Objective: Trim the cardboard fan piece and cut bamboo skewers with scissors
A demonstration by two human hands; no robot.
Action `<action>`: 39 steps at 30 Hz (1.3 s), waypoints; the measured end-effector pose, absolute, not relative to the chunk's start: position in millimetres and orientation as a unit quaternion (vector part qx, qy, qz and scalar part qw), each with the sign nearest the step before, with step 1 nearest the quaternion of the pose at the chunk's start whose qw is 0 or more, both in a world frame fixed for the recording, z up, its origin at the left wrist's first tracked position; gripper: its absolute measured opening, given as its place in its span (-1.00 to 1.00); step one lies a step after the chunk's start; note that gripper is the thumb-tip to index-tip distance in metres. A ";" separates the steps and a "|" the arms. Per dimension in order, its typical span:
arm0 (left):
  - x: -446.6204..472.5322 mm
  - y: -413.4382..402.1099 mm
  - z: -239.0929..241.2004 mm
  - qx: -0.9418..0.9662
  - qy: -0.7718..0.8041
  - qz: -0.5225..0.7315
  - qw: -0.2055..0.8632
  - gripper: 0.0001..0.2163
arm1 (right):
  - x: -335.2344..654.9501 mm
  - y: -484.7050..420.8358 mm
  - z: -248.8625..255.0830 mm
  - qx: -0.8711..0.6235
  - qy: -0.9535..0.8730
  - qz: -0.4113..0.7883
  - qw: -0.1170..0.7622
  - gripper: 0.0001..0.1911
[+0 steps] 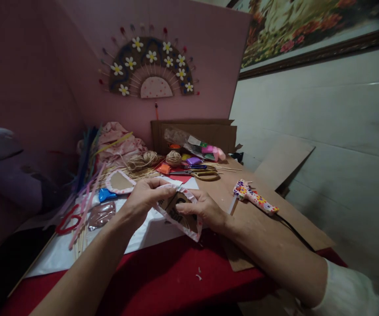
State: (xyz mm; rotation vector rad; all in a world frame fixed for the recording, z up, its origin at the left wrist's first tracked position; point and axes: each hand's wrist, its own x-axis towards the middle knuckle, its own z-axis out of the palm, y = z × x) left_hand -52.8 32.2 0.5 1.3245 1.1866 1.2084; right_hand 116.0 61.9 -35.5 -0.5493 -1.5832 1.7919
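Observation:
A half-round cardboard piece [172, 213] with pink-dotted white fabric folded over its rim is held up between my two hands, its bare printed cardboard side showing. My left hand [149, 193] pinches the upper left edge. On the right side, my right hand [205, 210] grips the rim, its thumb lying across the cardboard. A second fabric-edged cardboard half-round [120, 181] lies on the white sheet [143, 232], left of my left hand. To the right, a flower-patterned glue gun [255, 197] rests on a brown board.
Gold-handled scissors [205, 175], twine balls [174, 158] and clay packets [194, 161] lie behind my hands. Red-handled scissors [68, 219], a brown packet [102, 215] and wooden sticks are at left. The brown board [284, 226] covers the table's right side. A flowered fan [151, 57] hangs behind.

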 end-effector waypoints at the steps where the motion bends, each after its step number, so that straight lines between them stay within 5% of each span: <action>1: -52.5 32.6 -0.2 0.534 0.487 0.496 0.481 -0.77 | 116.0 62.0 -35.6 -0.211 -0.609 0.686 0.337 -0.66; 39: -53.4 33.1 -1.4 0.527 0.465 0.492 0.513 -0.79 | 115.9 64.1 -38.2 -0.208 -0.629 0.667 0.343 -0.68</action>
